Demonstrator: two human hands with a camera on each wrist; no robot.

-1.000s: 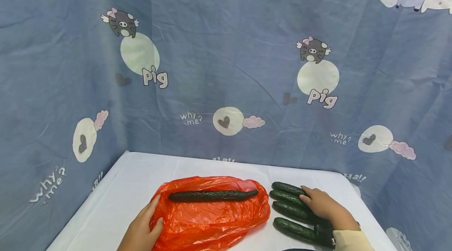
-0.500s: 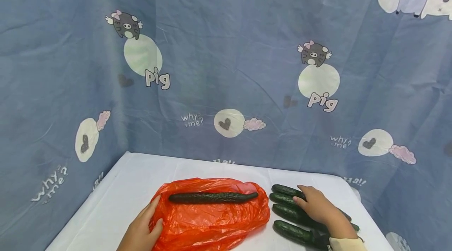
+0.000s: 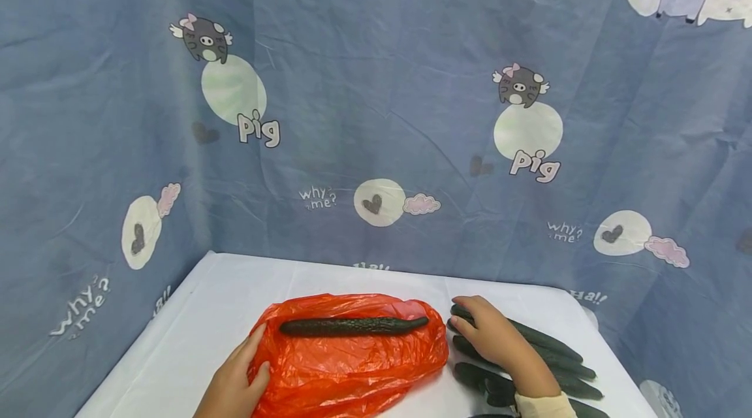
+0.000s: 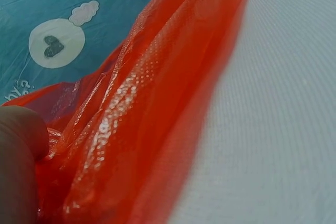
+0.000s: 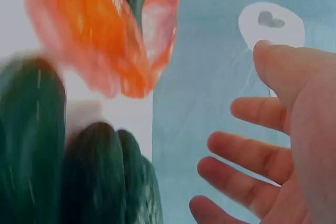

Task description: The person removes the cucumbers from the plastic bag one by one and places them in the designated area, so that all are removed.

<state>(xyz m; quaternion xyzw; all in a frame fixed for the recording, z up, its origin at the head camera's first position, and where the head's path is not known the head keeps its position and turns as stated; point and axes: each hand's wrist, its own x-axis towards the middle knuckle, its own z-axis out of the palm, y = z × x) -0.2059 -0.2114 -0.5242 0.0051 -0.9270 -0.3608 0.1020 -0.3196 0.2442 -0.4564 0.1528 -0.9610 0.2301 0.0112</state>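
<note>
An orange-red plastic bag [image 3: 335,362] lies spread with its mouth up on the white table. A long dark green cucumber [image 3: 355,326] lies crosswise in it. My left hand [image 3: 234,379] holds the bag's left edge; in the left wrist view a digit [image 4: 23,140] presses against the crumpled film. To the right of the bag, several cucumbers [image 3: 552,341] lie side by side. Over their near-bag ends is my right hand [image 3: 490,334]. The right wrist view shows its fingers [image 5: 249,153] spread and apart from the cucumbers [image 5: 31,145], with nothing between them.
The white tabletop [image 3: 176,339] extends left of the bag and behind it. A blue curtain [image 3: 376,111] with pig prints hangs along the table's back and sides. A black device [image 3: 499,392] sits at my right wrist, hiding part of the nearest cucumber.
My right hand has moved left along the cucumbers toward the bag, uncovering their right ends. My left hand, the bag and the cucumber in it have stayed in place.
</note>
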